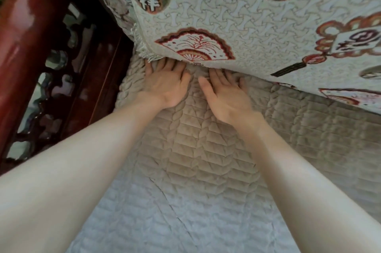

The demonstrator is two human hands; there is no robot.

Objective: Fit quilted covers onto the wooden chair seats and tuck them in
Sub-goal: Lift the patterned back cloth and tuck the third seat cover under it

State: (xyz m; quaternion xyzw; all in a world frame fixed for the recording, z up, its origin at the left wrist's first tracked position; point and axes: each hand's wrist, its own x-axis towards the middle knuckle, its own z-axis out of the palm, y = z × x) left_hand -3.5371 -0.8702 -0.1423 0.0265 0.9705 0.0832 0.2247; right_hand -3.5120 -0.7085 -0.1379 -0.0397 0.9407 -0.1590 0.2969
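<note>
Quilted beige seat cover, both hands flat; carved wood armrest left.

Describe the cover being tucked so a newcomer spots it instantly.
Start at the dark red carved chair frame on the left; beside it lies the quilted cover on the seat. It is plain beige with stitched ribs, left hand and right hand pressing flat on its far edge, unlike the patterned cloth hanging above, with red fans and characters.
</note>
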